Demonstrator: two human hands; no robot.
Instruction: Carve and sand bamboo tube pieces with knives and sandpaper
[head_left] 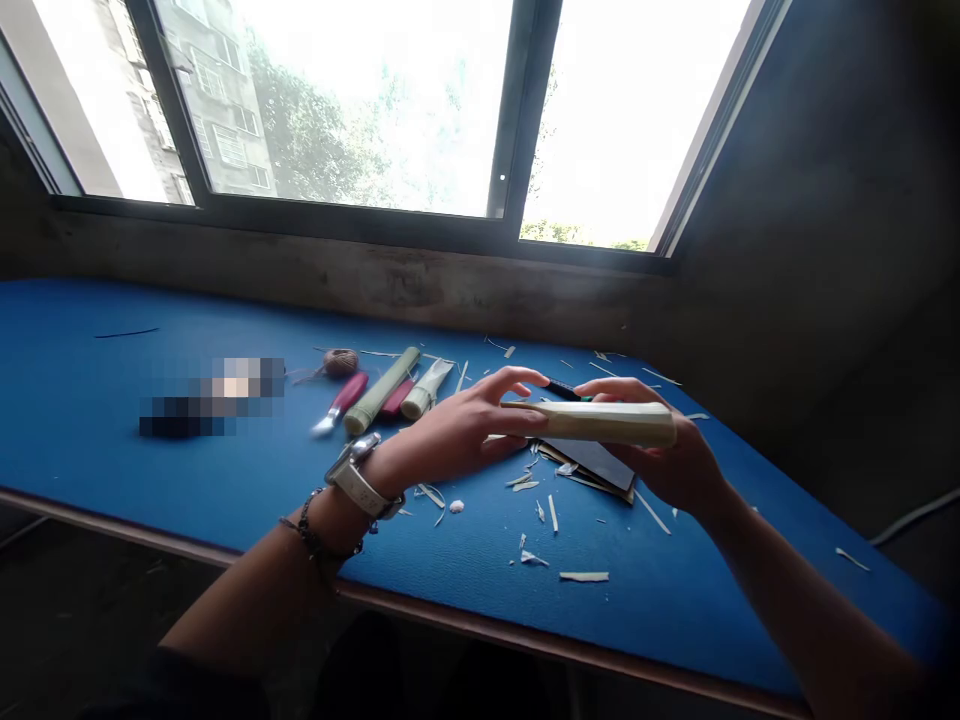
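A pale, scraped piece of bamboo (607,422) is held level above the table, between my two hands. My left hand (487,420), with a watch (364,475) and a dark beaded bracelet (315,530) at its wrist, grips the narrower left end. My right hand (679,450) is closed around the wider right end, its fingers partly hidden behind the bamboo. Just beyond the bamboo shows a black tool (561,388) with a bit of green; whether it touches a hand I cannot tell. Under the hands lie grey sheets (589,462) that look like sandpaper.
Several bamboo shavings (553,513) litter the blue table (285,510). At the left are a twine ball (341,362), a red-handled tool (347,398), a green bamboo length (384,390), a second bamboo piece (427,388) and a pixelated patch. A window (360,110) stands behind.
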